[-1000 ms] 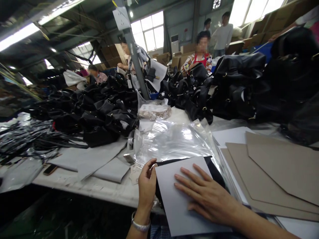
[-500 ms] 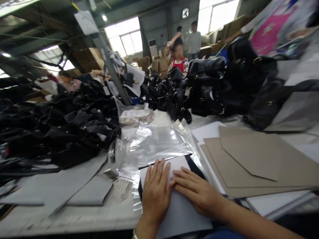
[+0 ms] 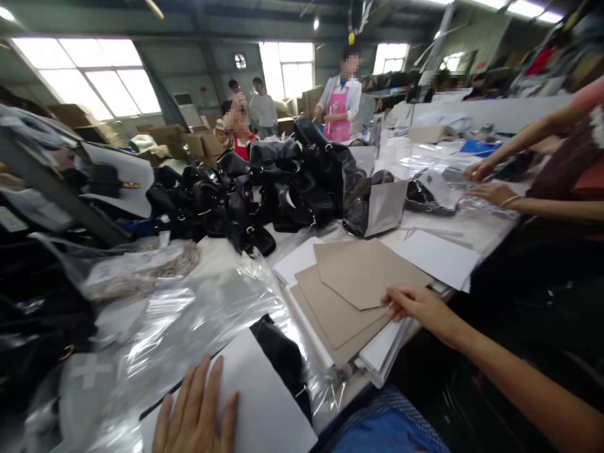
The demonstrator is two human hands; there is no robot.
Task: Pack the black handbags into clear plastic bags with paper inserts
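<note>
The left hand [image 3: 195,409] lies flat and wide on the white sheet [image 3: 268,402] at the near edge of the counter [image 3: 481,229], and the right hand [image 3: 413,303] pinches the top brown card [image 3: 363,270] nearby.

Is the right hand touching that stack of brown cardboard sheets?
Touching. The head view shows the right hand with its fingertips curled onto the near edge of the brown cardboard sheets.

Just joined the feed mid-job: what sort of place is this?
Most likely a handbag factory's packing floor: black bags heaped on a long worktable, clear plastic sleeves, and card sheets stacked by the right hand.
</note>
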